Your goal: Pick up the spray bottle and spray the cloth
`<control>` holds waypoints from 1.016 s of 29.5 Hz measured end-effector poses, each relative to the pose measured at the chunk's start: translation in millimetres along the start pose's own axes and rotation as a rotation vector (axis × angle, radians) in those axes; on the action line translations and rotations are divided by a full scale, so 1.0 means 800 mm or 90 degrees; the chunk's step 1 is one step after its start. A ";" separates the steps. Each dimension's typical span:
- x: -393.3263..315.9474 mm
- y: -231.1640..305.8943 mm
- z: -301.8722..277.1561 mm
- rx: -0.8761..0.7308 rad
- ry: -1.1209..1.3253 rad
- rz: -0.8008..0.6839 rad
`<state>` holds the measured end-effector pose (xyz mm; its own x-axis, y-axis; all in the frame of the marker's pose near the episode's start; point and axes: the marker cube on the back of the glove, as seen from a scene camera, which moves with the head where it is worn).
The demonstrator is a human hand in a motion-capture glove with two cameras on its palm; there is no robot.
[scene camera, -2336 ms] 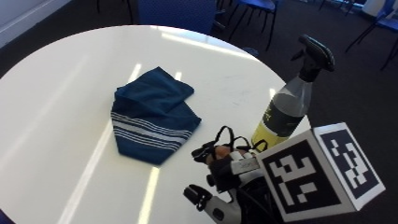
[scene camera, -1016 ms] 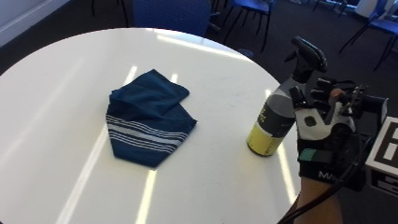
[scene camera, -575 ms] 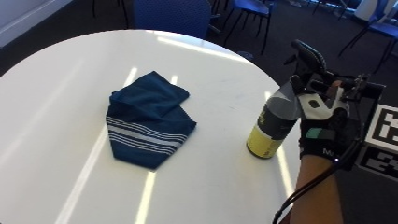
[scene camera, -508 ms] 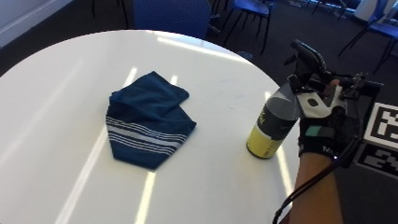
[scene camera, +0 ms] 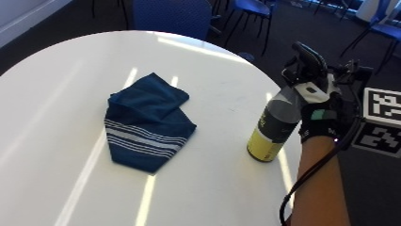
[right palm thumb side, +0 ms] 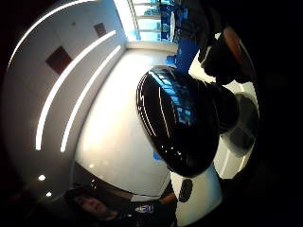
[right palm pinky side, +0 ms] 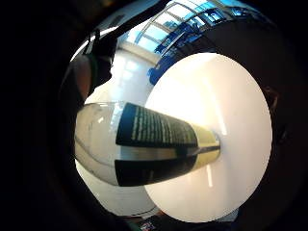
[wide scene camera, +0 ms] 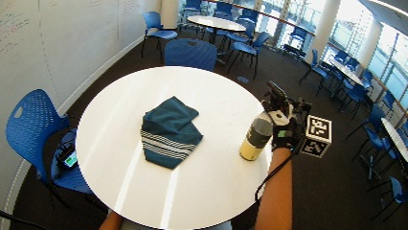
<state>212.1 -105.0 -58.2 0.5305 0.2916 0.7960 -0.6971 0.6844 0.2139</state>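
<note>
Reaching the neck of the spray bottle [scene camera: 274, 127], the gloved right hand [scene camera: 319, 115] sits against the side turned away from the cloth, just under the black trigger head [scene camera: 307, 60]; whether its fingers have wrapped round the bottle cannot be told. The bottle stands upright near the edge of the white table [scene camera: 56, 84], its base apparently not yet lifted. The grasp looks to be the step in hand. Beyond the bottle, well apart, lies the folded blue cloth [scene camera: 147, 121]. Next, the hand must secure the neck, lift, and aim the nozzle at the cloth.
</note>
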 end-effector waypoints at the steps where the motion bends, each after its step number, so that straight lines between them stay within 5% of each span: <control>1: -0.001 -0.003 0.001 -0.006 -0.001 0.001; 16: 0.002 -0.023 0.016 -0.132 -0.049 0.041; 30: 0.000 -0.030 0.024 -0.067 0.006 -0.001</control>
<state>219.6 -134.1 -52.1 0.5364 0.2971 0.7900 -0.6425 0.7507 0.1539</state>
